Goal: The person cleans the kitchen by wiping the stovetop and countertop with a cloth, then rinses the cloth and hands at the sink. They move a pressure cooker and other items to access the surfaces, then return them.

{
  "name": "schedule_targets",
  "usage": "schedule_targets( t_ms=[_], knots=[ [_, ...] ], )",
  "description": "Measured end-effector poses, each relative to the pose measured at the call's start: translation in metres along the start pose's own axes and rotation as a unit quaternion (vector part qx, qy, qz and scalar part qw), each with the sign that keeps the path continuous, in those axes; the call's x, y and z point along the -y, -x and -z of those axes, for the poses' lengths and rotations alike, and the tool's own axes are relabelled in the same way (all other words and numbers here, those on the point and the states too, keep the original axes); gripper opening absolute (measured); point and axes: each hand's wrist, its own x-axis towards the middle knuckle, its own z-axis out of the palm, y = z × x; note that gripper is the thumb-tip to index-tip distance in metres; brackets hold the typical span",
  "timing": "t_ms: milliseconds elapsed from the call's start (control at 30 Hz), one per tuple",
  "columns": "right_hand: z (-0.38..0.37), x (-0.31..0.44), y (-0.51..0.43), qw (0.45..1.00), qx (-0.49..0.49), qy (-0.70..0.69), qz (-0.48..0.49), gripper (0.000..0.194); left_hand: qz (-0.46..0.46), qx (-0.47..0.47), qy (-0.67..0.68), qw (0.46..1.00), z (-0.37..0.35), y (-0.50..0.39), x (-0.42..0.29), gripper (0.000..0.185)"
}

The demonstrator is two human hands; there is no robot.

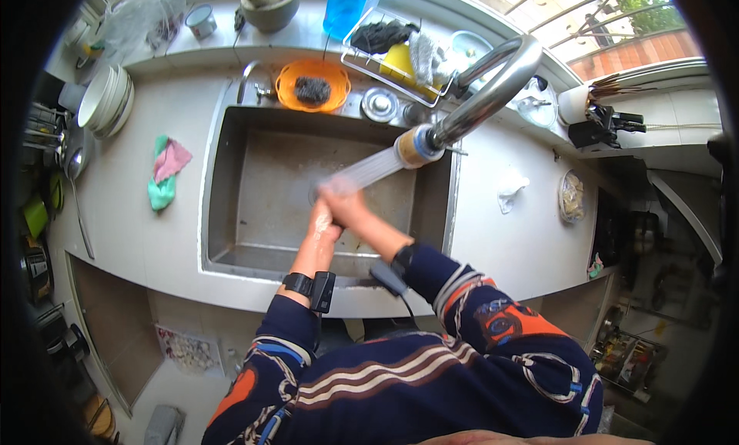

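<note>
My left hand (325, 217) and my right hand (344, 198) are pressed together over the steel sink basin (277, 214). Water pours onto them from the faucet (420, 146), which arches in from the upper right. The right hand lies across the left and is blurred; the fingers of both are partly hidden by the water and by each other. No object shows between them. The left wrist looks wet. Both forearms bear black straps with small devices.
Behind the basin stand an orange basket (281, 93) with a scouring pad, a sink strainer (380, 104) and a wire rack (369, 69) with cloths. Cloths (167, 168) and stacked bowls (104, 101) are on the left counter. A crumpled white bag (511, 188) and a knife block (594, 130) are at right.
</note>
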Motion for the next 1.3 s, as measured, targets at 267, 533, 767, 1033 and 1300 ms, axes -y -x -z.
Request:
schedule_targets(
  t_ms=[267,533,767,1033,1300],
  knots=[
    [0.001,0.018,0.0,0.988,-0.043,-0.027,-0.144,0.031,0.029,0.044,-0.074,0.996,0.015,-0.005,0.0,0.036],
    [-0.002,0.008,0.009,0.994,-0.044,0.043,-0.09,0.029,0.067,0.109,-0.135,0.983,0.028,-0.012,-0.003,0.043],
    [0.002,-0.038,0.0,0.948,0.071,0.283,0.129,0.024,0.132,0.172,-0.101,0.971,0.022,0.004,-0.033,0.036],
    [0.011,-0.061,-0.004,0.807,0.303,-0.294,-0.412,0.027,-0.059,0.22,0.132,0.965,0.053,-0.034,-0.063,0.036],
    [0.006,-0.022,0.013,0.95,0.089,-0.207,-0.215,0.012,0.062,-0.054,-0.083,0.993,0.041,-0.029,-0.006,0.048]
  ],
)
